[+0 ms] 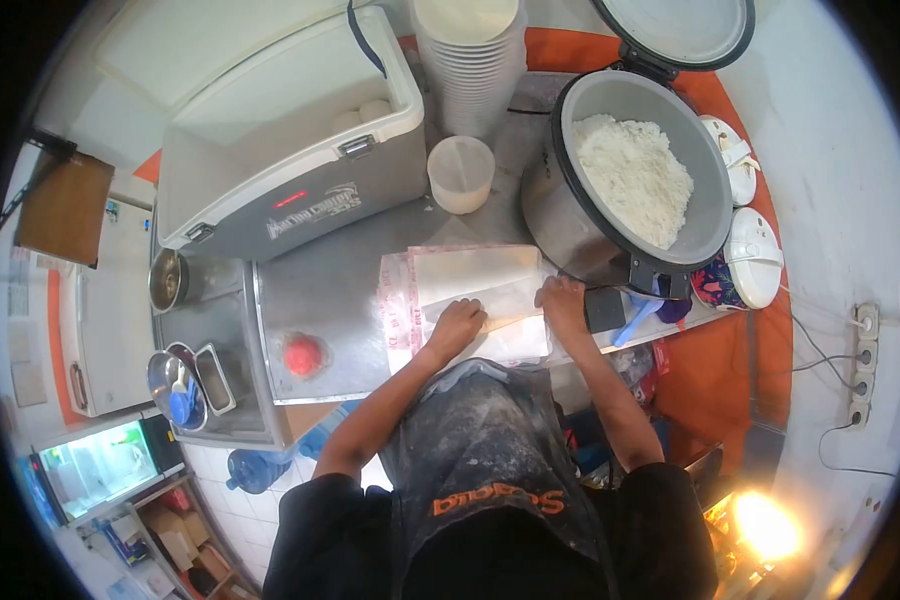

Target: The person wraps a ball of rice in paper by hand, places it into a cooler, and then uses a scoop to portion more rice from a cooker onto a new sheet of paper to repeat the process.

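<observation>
A stack of brown wrapping paper (475, 268) lies on the steel counter, partly over clear plastic with pink print (395, 300). A paler sheet of paper (508, 298) with a slanted, folded-looking edge spans my two hands on top of the stack. My left hand (457, 328) rests on it with the fingers curled onto the sheet. At the stack's right side my right hand (563, 300) pinches the sheet's edge, close to the rice cooker (580, 235). The fingertips of both hands are partly hidden.
White rice (632, 178) fills the open cooker. Behind stand a grey cooler box (295, 195) with its lid raised, stacked plastic tubs (470, 70) and a single tub (460, 175). A wrapped red ball (303, 355) sits left; a blue-handled utensil (635, 322) lies right.
</observation>
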{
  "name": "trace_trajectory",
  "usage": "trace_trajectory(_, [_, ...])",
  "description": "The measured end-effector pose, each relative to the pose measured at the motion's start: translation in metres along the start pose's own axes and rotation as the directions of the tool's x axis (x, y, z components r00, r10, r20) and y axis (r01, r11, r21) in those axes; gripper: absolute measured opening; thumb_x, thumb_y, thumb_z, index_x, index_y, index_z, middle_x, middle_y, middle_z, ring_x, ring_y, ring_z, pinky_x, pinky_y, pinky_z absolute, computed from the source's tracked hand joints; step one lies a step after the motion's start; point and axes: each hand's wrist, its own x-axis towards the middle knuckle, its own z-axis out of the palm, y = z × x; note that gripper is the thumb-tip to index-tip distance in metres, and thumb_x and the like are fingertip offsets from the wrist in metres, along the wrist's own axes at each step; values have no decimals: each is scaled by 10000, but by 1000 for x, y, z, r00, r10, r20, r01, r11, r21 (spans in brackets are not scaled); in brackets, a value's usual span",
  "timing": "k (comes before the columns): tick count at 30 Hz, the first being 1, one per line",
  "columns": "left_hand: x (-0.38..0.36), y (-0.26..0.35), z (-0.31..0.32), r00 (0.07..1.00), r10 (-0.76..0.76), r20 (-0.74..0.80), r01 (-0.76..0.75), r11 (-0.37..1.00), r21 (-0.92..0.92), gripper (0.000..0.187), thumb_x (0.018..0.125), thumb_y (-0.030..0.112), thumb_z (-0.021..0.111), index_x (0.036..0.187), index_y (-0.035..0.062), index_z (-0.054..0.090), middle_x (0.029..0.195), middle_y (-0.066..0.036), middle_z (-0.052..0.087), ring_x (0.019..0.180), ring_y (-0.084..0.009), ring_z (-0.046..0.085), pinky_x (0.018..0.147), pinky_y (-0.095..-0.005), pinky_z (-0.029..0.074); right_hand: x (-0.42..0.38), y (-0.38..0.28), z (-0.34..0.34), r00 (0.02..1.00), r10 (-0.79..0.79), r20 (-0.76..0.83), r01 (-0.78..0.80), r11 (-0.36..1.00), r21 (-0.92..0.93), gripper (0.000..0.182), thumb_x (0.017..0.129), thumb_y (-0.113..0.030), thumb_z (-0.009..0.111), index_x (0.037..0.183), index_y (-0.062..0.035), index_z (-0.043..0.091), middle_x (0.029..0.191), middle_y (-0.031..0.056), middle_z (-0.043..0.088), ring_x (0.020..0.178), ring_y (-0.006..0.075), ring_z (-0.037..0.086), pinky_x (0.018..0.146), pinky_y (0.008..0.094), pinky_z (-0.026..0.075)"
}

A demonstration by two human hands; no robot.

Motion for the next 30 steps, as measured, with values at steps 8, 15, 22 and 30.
trace_trajectory(8, [-9, 14, 3, 978, -202, 43, 206, 962, -179, 102, 924, 141, 665, 966, 48, 675, 943, -139, 624, 847, -330, 670, 717, -431, 541, 18, -37, 27, 993, 14, 116, -93, 693, 715, 126, 845, -53, 652, 940, -17, 726, 966, 187, 702, 889, 375, 691, 813, 429, 554])
trace_trajectory(15, [-27, 9, 12, 825, -566, -10, 506, 745, -436, 137, 919, 136, 693, 957, 5, 683, 942, -184, 659, 842, -366, 682, 751, -435, 542, 2, -35, 66, 968, 201, 147, -246, 862, 443, 199, 908, -176, 640, 1050, -64, 724, 1071, 171, 694, 960, 395, 691, 835, 478, 550])
trace_trajectory(22, [-48, -6, 10, 908, -417, -47, 410, 905, -116, 226, 902, 180, 722, 1019, -10, 687, 1074, -189, 662, 1010, -365, 634, 877, -459, 515, -25, -48, 47, 996, -81, -28, 84, 990, 110, 309, 891, -278, 708, 1160, -124, 703, 1162, 31, 641, 1100, 264, 591, 993, 516, 443])
trace_trajectory(30, [-52, -1, -2, 991, -132, 30, 124, 974, 188, 365, 845, 197, 711, 1121, -33, 641, 1106, -128, 598, 1058, -321, 581, 906, -431, 465, -14, -18, 71, 927, -334, -174, 327, 943, -65, 272, 877, -223, 669, 1136, -161, 729, 1095, 2, 655, 1122, 215, 585, 1072, 551, 353])
